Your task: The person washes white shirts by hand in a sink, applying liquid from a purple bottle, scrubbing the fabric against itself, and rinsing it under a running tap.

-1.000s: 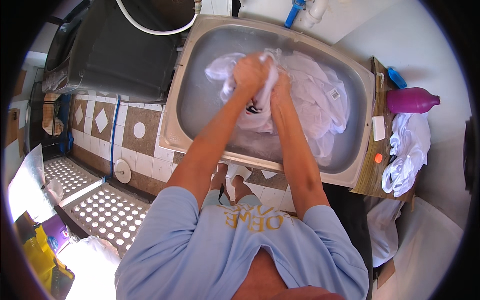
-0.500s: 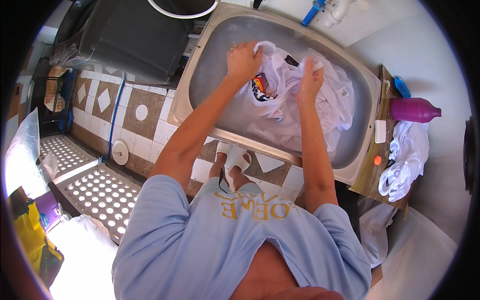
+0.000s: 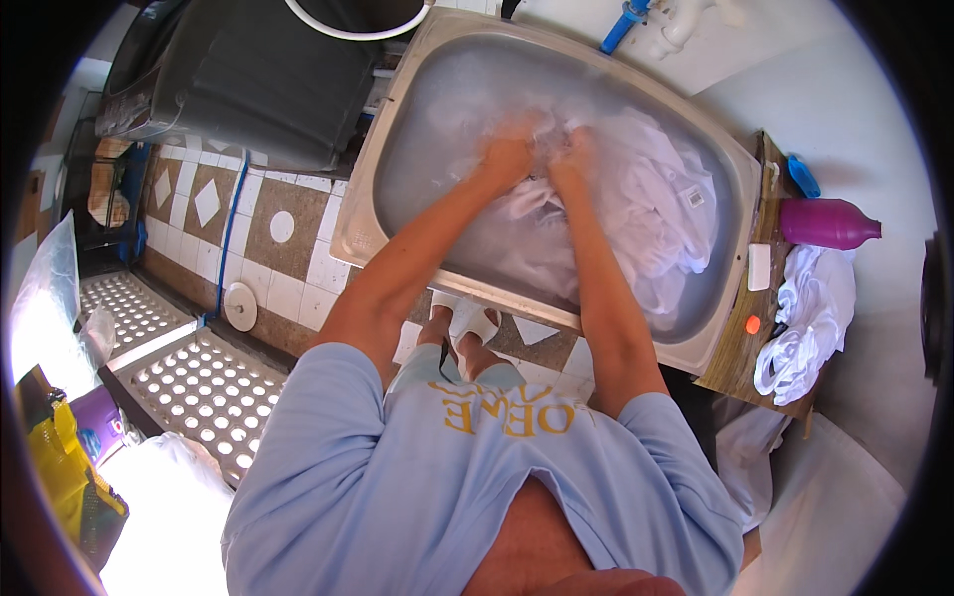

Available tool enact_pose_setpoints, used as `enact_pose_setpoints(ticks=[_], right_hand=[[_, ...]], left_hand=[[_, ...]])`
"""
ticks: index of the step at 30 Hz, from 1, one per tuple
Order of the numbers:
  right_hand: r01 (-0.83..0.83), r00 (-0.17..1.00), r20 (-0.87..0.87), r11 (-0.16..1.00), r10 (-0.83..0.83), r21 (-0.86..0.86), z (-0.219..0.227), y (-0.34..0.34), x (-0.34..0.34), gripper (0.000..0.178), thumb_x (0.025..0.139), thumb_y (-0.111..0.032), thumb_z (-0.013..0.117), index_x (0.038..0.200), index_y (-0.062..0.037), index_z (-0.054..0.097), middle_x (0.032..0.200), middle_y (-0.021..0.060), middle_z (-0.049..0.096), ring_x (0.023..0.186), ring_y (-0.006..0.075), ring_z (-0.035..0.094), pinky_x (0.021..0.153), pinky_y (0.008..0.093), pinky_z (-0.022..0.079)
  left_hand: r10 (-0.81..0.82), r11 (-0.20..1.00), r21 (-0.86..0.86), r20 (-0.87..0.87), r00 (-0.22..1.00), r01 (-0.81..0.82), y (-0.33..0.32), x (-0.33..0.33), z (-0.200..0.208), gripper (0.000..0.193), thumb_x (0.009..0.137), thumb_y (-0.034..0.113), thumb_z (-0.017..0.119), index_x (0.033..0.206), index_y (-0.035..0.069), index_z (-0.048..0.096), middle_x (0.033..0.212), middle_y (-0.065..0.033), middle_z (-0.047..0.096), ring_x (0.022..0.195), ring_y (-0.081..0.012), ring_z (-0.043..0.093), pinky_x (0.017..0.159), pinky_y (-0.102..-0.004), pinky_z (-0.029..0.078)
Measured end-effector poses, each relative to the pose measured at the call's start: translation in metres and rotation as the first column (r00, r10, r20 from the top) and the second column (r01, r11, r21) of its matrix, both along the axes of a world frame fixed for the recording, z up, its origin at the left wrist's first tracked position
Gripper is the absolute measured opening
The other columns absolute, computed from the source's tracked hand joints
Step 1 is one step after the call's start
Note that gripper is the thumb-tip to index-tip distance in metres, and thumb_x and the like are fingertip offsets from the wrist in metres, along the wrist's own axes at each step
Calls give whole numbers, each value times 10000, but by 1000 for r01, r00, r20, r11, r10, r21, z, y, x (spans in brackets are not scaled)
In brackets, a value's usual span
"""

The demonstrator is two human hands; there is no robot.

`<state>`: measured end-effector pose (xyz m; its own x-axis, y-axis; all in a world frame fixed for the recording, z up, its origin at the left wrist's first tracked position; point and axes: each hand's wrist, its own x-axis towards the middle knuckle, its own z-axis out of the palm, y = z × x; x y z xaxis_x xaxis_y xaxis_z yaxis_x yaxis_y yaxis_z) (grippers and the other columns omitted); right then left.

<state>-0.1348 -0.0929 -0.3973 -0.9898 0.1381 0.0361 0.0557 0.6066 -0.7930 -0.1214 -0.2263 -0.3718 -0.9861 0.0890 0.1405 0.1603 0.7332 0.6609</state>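
Note:
A steel sink basin (image 3: 363, 214) holds cloudy, sudsy water with white laundry (image 3: 661, 189) heaped in its right half. A small printed label (image 3: 695, 199) shows on the cloth. My left hand (image 3: 509, 157) is low at the water, blurred by motion, its fingers closed round part of a white garment (image 3: 537, 196). Close beside it, my right hand (image 3: 570, 159) grips the same garment, a bit of white cloth showing at its fingertips. Suds and splashing water partly hide both sets of fingers.
On the wooden ledge at right are a magenta bottle (image 3: 830, 223), a white bar (image 3: 758, 266), an orange cap (image 3: 753, 324), a blue brush-like item (image 3: 802, 176) and a white cloth bundle (image 3: 803, 318). A dark appliance (image 3: 268, 79) stands left of the basin. A blue pipe (image 3: 623, 27) is behind.
Both hands have come down into the water and closer together, taking the lifted garment with them. Its colourful print has gone from sight, and the water is now churned.

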Motion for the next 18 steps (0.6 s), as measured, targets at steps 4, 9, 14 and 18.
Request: enact_pose_setpoints(ticks=[4,9,14,18], right_hand=[[200,979,167,395,-116,-897,-16,27,-24,275,904,-312,541,990,-59,603,971,109,612,816,175,542,782,325,461],[232,972,236,135,13,-963,18,14,-3,237,907,-271,507,996,-79,613,954,76,611,814,169,560,754,316,477],[290,955,296,150,18,-945,36,5,-3,221,906,-222,476,1000,-83,619,936,50,609,825,171,580,732,309,492],[108,994,107,-11,17,-994,6,20,-11,190,887,-199,513,946,-51,617,891,61,627,793,194,609,708,326,508]], left_hand=[[35,996,83,-6,999,-34,46,9,64,222,803,234,621,1005,144,619,1021,-124,583,913,-320,587,732,-403,497],[-70,997,10,-340,938,78,69,24,68,187,784,282,632,868,116,622,874,-117,618,793,-341,607,699,-436,494],[170,982,92,-79,982,-163,44,-2,64,255,803,333,591,838,82,622,736,-163,643,693,-384,621,629,-471,492],[131,984,134,-89,987,-119,60,16,77,274,814,346,571,833,82,638,747,-188,647,718,-399,625,641,-478,494]])
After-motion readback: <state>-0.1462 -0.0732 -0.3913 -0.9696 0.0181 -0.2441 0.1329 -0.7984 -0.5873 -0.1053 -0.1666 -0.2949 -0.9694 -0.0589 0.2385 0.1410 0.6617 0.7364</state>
